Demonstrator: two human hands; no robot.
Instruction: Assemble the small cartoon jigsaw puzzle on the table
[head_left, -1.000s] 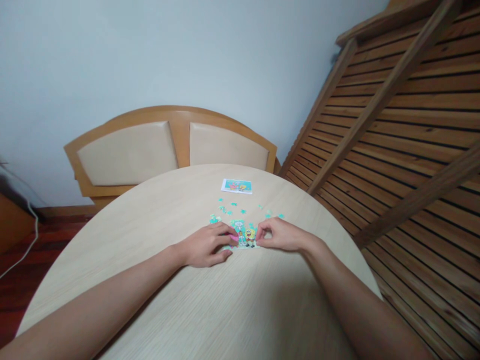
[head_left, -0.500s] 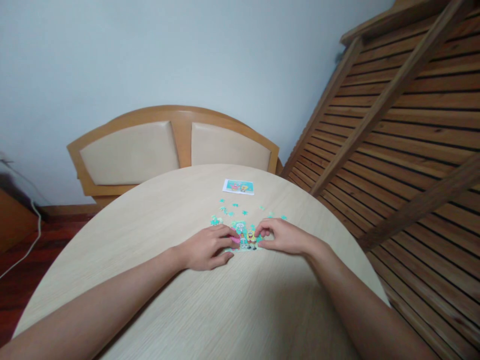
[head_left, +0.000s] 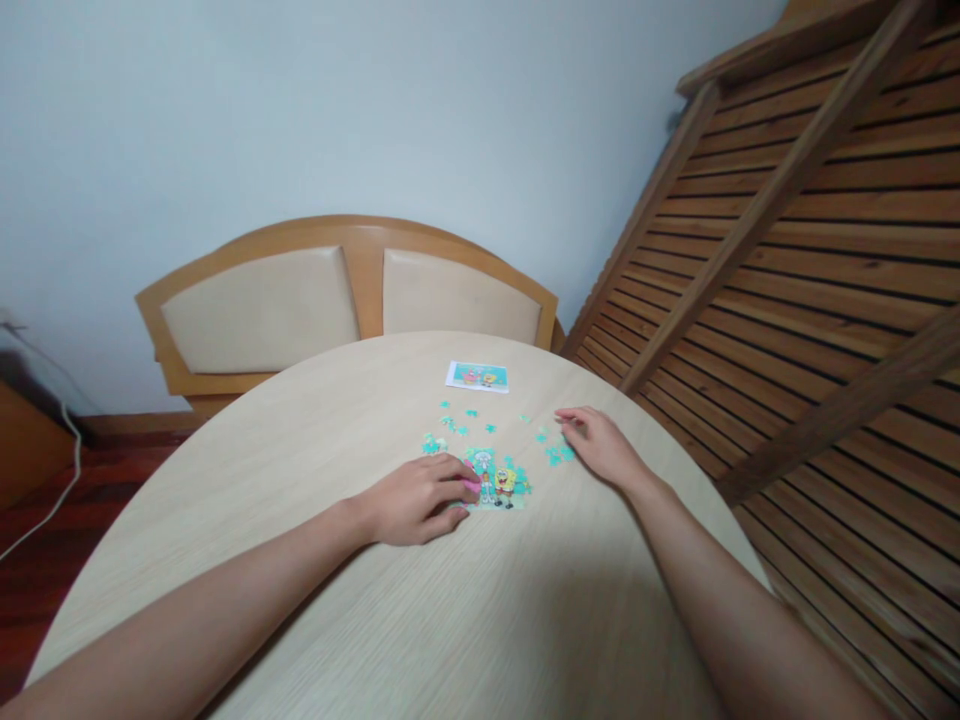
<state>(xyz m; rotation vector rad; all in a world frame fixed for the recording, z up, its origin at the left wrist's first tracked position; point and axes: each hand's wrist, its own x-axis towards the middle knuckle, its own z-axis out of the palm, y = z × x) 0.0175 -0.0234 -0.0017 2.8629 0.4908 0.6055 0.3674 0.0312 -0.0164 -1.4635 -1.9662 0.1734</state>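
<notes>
A partly assembled jigsaw puzzle (head_left: pixel 504 482) with cartoon figures on a turquoise ground lies on the table. My left hand (head_left: pixel 424 500) rests on its left side, fingers stretched over the pink figure and thumb apart, covering that part. My right hand (head_left: pixel 600 447) is to the right of the puzzle, beside a small group of loose turquoise puzzle pieces (head_left: pixel 555 456). Its fingers are slightly bent and apart, and I see nothing between them. More loose puzzle pieces (head_left: pixel 433 443) lie just beyond my left hand.
A picture card (head_left: pixel 478 377) with the cartoon figures lies farther back on the round wooden table (head_left: pixel 322 620). Scattered puzzle pieces (head_left: pixel 490 428) lie between card and puzzle. Behind stands a padded chair back (head_left: pixel 360 280); a slatted wooden frame (head_left: pixel 787 250) leans at the right.
My right hand has left the puzzle's right edge and moved right and away from me, uncovering that edge and the loose pieces there. My left hand has stayed in place.
</notes>
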